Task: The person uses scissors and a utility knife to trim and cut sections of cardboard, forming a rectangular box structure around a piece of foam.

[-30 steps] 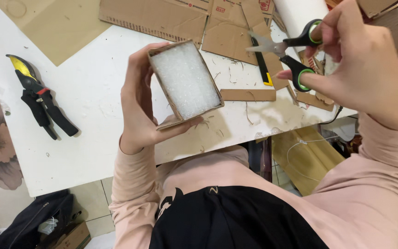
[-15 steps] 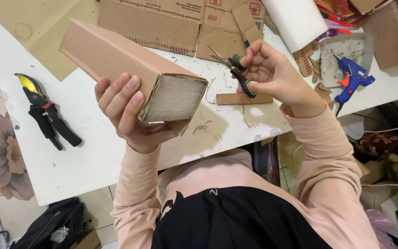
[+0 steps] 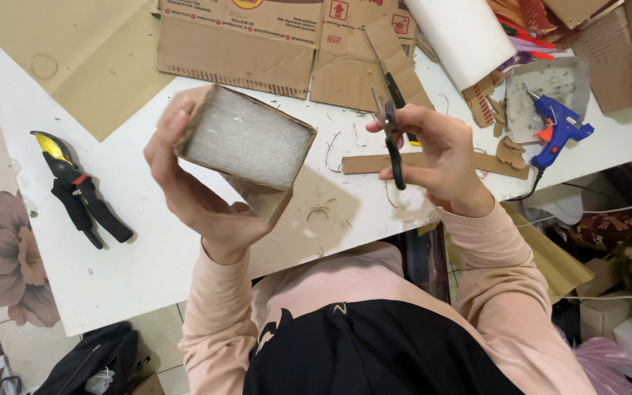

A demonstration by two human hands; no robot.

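Since half a second ago the left hand (image 3: 199, 190) has turned the brown cardboard box with its white foam-filled face (image 3: 246, 143) toward the camera, gripping it above the white desk (image 3: 148, 249). At three o'clock of the box, the right hand (image 3: 440, 157) is closed around black-handled scissors (image 3: 391, 135). Black-and-yellow pruning shears (image 3: 74, 186) lie at nine o'clock; a blue glue gun (image 3: 559, 128) lies at two o'clock.

left hand (image 3: 199, 190) raised gripping, right hand (image 3: 437, 150) clenched
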